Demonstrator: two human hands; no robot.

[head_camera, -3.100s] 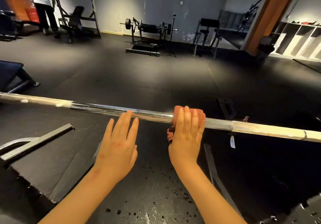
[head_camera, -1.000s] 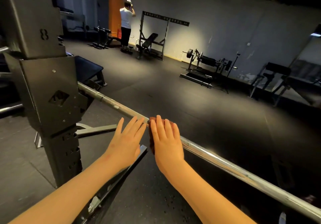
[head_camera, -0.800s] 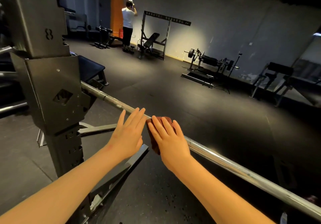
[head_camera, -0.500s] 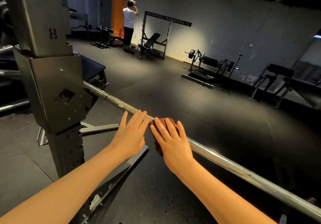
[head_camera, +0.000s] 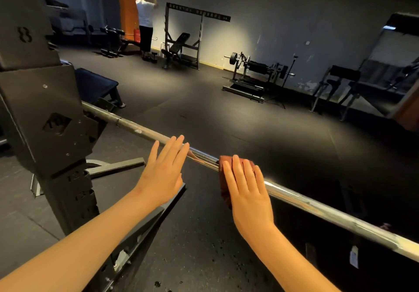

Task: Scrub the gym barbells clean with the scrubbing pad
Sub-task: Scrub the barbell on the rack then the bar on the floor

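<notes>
Where the barbell (head_camera: 317,208) leaves the rack upright (head_camera: 45,110) and slants down toward the lower right, both hands lie over its middle stretch. The right hand (head_camera: 246,189) is spread flat with its fingers straight and slightly apart, pressing the scrubbing pad (head_camera: 225,160) onto the bar. The reddish-brown pad is draped over the top of the shaft and hangs down its near side under the palm. The left hand (head_camera: 162,174) sits just beside it toward the rack, a short bare length of bar between the two. It is also flat, fingers straight and close together, gripping nothing. Its fingertips seem to rest on the shaft, though the angle leaves that contact uncertain.

The bar's surface differs along its length. From the rack to the left fingertips it is dull grey with pale spots, while between the hands and on to the right it is bright chrome that catches the light.

The upright is dark metal stamped with an 8, and its base foot (head_camera: 118,167) lies on the black rubber floor (head_camera: 226,121). That floor is matte and is flecked with small dark specks near the wrists. A padded bench (head_camera: 95,85) stands behind the rack. The room is dim, with a spot of light on the grey wall (head_camera: 272,19). Along that wall are a frame with an incline bench (head_camera: 183,42) and a plate-loaded machine (head_camera: 251,69). A person in a white shirt (head_camera: 145,19) stands by an orange pillar (head_camera: 127,1).
</notes>
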